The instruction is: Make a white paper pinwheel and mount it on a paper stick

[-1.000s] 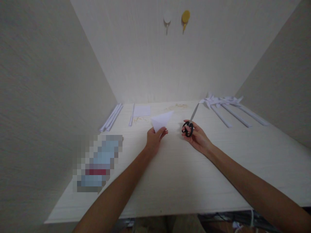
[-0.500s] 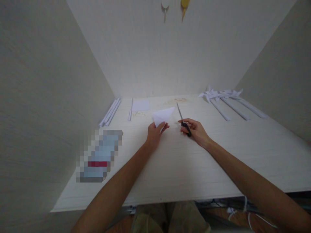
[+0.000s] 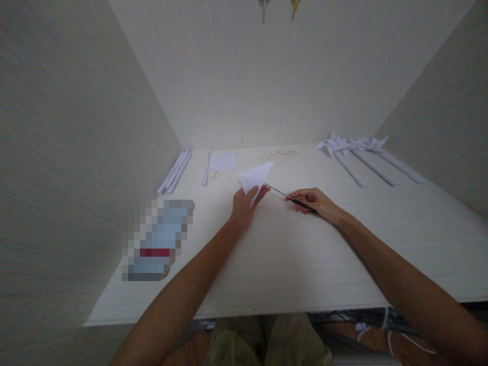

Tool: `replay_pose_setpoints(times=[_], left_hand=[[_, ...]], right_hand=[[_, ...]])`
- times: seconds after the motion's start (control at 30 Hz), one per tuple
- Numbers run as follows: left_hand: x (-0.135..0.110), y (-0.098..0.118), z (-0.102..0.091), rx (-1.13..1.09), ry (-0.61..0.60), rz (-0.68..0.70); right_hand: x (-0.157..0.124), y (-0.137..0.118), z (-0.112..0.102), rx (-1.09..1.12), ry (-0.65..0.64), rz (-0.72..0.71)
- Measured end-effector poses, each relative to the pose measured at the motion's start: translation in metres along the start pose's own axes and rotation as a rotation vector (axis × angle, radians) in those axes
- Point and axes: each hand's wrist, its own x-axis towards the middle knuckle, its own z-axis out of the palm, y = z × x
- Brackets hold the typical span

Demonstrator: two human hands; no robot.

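A white sheet of paper folded into a triangle (image 3: 253, 175) is pinched in my left hand (image 3: 244, 203), its long tip pointing up and right. My right hand (image 3: 316, 203) is closed around the black handles of a pair of scissors (image 3: 304, 205). The scissors' thin blades point left, with the tip close to the fingers of my left hand and the paper's right edge. Whether the tip touches the paper I cannot tell. The blades look closed together.
Paper pinwheels (image 3: 353, 145) on rolled paper sticks lie at the back right. Several paper rolls (image 3: 174, 172) lie at the left, near a single roll (image 3: 206, 168) and a square paper sheet (image 3: 223, 161). A pixelated flat object (image 3: 160, 239) rests at the front left of the table (image 3: 274, 274).
The scissors have swung from pointing up to pointing left, toward the folded paper. My right hand has turned and shifted slightly right. My left hand keeps its hold on the paper.
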Motion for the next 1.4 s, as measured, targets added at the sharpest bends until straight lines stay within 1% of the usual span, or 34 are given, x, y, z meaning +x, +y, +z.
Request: replay_pose_setpoints(times=[0.47, 0.67, 1.07, 1.4], left_hand=[[0.0020, -0.0042, -0.0006, 0.047, 0.002, 0.018], [0.0015, -0.0038, -0.0006, 0.006, -0.027, 0.033], [0.0024, -0.0048, -0.0004, 0.026, 0.020, 0.005], [0.0022, -0.0045, -0.0004, 0.046, 0.000, 0.018]], right_hand=[[-0.0007, -0.0013, -0.0018, -0.037, -0.007, 0.022], [-0.0007, -0.0008, -0.0026, -0.047, -0.013, 0.012], [-0.0016, -0.0017, -0.0026, -0.047, -0.005, 0.022], [-0.0014, -0.0021, -0.0031, -0.027, -0.010, 0.029]])
